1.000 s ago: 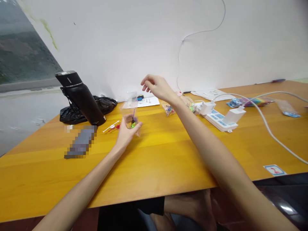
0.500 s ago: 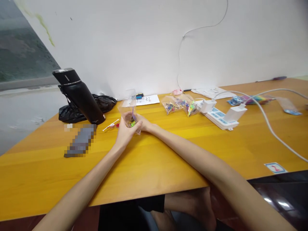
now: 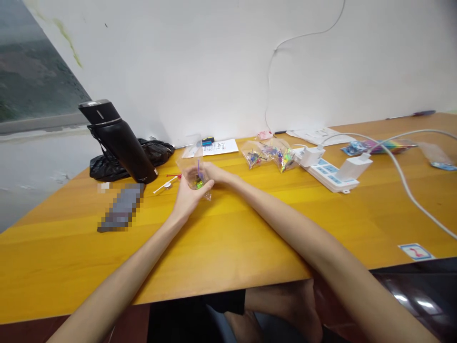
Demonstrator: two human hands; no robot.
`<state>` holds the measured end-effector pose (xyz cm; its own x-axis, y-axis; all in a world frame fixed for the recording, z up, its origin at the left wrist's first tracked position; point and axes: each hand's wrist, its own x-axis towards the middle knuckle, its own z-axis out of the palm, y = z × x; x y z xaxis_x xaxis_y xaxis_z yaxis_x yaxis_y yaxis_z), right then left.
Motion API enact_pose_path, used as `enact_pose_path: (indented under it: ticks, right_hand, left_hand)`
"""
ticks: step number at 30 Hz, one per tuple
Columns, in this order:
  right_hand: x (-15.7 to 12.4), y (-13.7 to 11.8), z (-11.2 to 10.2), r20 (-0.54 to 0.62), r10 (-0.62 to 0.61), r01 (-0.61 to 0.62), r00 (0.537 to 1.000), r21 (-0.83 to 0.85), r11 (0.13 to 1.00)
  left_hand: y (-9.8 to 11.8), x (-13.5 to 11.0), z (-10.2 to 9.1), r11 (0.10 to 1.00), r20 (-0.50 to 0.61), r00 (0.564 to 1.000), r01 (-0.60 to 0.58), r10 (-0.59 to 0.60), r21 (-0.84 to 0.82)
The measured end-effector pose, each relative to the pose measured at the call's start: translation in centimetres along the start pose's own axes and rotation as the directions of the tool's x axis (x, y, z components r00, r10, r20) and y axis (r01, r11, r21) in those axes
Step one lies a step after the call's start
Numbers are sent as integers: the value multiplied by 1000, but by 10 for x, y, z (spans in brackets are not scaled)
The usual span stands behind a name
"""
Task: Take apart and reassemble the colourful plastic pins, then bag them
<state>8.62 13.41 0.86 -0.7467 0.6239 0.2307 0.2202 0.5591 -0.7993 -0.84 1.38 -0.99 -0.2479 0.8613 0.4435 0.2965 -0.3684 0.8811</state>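
Note:
A clear plastic bag [image 3: 189, 162] stands upright in my left hand [image 3: 187, 195], whose thumb and fingers are wrapped around its lower part. Small green, yellow and purple plastic pieces [image 3: 198, 181] show through its bottom. My right hand [image 3: 214, 173] is right behind the bag on its far right side. The bag and my left hand hide its fingers, so their grip does not show. Just left of the hands, a white plastic piece [image 3: 164, 185] and a red plastic piece [image 3: 173, 176] lie on the table.
Left stand a black bottle [image 3: 123, 147], a crumpled black bag [image 3: 157, 151] and a blurred dark flat object [image 3: 121, 207]. Further right are clear bags of colourful pieces [image 3: 269, 155] and a power strip [image 3: 330, 176] with white plugs and a cable [image 3: 402, 181]. Printed paper [image 3: 223, 146] lies behind.
The view has shifted slightly. More of the red piece shows beside my left hand. Both hands stay at the bag in almost the same pose.

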Motion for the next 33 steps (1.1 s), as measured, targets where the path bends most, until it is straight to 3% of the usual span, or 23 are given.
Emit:
enact_pose_path:
  ticks: [3,5,8,11,17,21,26,33]
  right_hand:
    - [4,-14,-44,3,-47,47,999,-40,998]
    - [0,-28,-76,-80,-122,112,989,-115,987]
    - [-17,-58,-116,-225,-181,136,957,-202,970]
    - [-45,-94,-141,-266,-216,144,940,-264,954]
    - [-92,-141,-160,-253,-195,81,947,-400,913]
    - [-105,-147,-170,-265,-138,-5,954,-476,879]
    - [-111,-142,-180,-244,48,-185,969,-578,794]
    - [-95,-115,-181,-36,-25,1,999,-549,836]
  left_hand:
    - [0,-2,1,999,28,1000,12,-14,51]
    - [-1,-4,1,997,62,998,30,-35,75]
    - [-4,-6,2,991,133,986,87,-101,105]
    - [-8,-8,2,985,195,970,126,-148,116]
    - [-7,-10,3,988,214,969,97,-121,118]
    - [-3,-10,2,988,190,977,75,-101,136]
    - [0,-9,2,983,206,971,94,-125,155]
    - [-5,-9,1,983,216,970,77,-113,170]
